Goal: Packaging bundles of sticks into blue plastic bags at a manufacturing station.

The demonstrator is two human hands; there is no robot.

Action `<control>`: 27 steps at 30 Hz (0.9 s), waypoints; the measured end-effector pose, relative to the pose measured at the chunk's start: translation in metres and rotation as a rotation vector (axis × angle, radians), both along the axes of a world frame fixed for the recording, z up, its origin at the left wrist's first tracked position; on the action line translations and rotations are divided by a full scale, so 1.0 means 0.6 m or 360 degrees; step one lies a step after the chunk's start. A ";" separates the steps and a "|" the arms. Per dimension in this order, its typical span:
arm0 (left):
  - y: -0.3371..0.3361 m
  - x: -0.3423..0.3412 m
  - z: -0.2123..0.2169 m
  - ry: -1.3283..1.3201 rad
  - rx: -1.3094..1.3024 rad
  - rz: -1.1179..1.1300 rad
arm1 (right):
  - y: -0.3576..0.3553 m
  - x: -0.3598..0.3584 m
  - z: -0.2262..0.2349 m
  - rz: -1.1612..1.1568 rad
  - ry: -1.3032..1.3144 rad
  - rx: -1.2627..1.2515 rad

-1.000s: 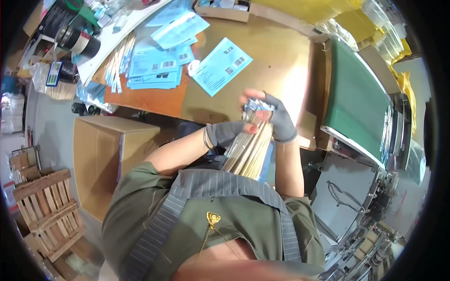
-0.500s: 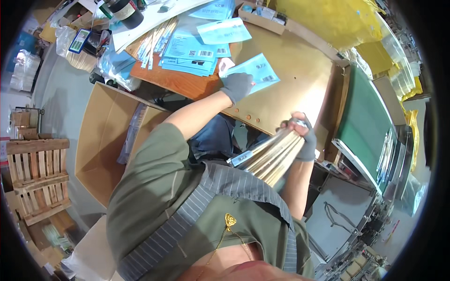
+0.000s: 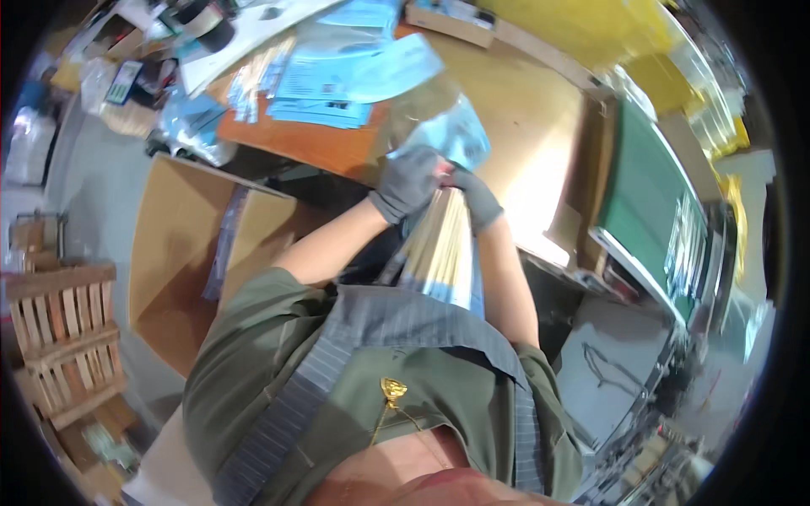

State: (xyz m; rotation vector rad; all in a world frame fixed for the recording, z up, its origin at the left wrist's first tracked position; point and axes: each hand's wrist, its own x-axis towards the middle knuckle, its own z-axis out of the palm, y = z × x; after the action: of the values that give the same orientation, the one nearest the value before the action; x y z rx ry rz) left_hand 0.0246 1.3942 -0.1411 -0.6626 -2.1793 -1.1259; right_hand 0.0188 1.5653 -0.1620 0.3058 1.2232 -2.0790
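Both my hands, in grey fingerless gloves, meet at the near edge of the table. My left hand [image 3: 408, 181] is closed at the near end of a blue printed plastic bag [image 3: 460, 133], which is smeared by motion. Against it, my right hand [image 3: 479, 201] grips a bundle of thin pale wooden sticks [image 3: 440, 240], like chopsticks. Their far ends are at the bag's near end; whether any are inside it, I cannot tell. The near ends, white and blue, point toward my apron. Fingertips of both hands are partly hidden.
Stacked blue printed bags [image 3: 316, 88] and loose sticks [image 3: 253, 80] lie on the table's left part. An open cardboard box [image 3: 181, 253] stands left below the table. To the right is a green board [image 3: 645, 194]; yellow plastic sheeting [image 3: 582, 29] lies at the back.
My right hand has brought the stick bundle leftward to my left hand. The blue bag has lifted off the table, and the bundle now points more straight toward me. The view has shifted slightly.
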 end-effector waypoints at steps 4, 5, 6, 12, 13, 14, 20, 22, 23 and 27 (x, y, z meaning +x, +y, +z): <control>0.010 0.023 0.004 0.0254 -0.0177 -0.0406 | 0.025 -0.004 -0.058 -0.0350 0.0031 0.0176; 0.009 0.031 0.008 0.0275 -0.0224 -0.0369 | 0.060 -0.017 -0.085 -0.0154 0.0271 0.0051; 0.013 0.031 0.009 0.0365 -0.0134 -0.0454 | 0.094 -0.028 -0.109 0.0026 0.0504 -0.0072; -0.011 0.078 0.012 0.0231 0.0025 -0.0328 | 0.028 0.056 0.037 -0.0384 0.0165 -0.0222; -0.016 0.086 0.006 0.0170 -0.0039 -0.0280 | 0.024 0.076 0.045 -0.0180 0.0369 -0.0171; -0.026 0.093 0.007 0.0161 -0.0282 -0.0311 | 0.023 0.094 0.039 -0.0013 0.0494 -0.0391; -0.092 0.185 -0.019 0.0222 -0.0464 -0.0539 | 0.025 0.302 0.054 -0.0290 -0.0277 0.0545; -0.095 0.191 -0.035 0.0278 -0.0421 -0.0482 | 0.013 0.304 0.100 -0.0168 -0.0092 0.1432; -0.093 0.187 -0.036 0.0330 -0.0408 -0.0504 | 0.006 0.307 0.099 -0.0207 -0.0127 0.1445; -0.061 0.157 0.057 0.0124 -0.0288 -0.0638 | -0.015 0.257 0.077 -0.0467 0.1120 0.1593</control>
State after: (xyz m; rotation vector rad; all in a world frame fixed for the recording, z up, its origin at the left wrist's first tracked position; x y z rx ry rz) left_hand 0.1191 1.3577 -0.1067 -1.2451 -2.1534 -1.0784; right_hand 0.1729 1.5564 -0.1155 0.1896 2.7551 -1.6565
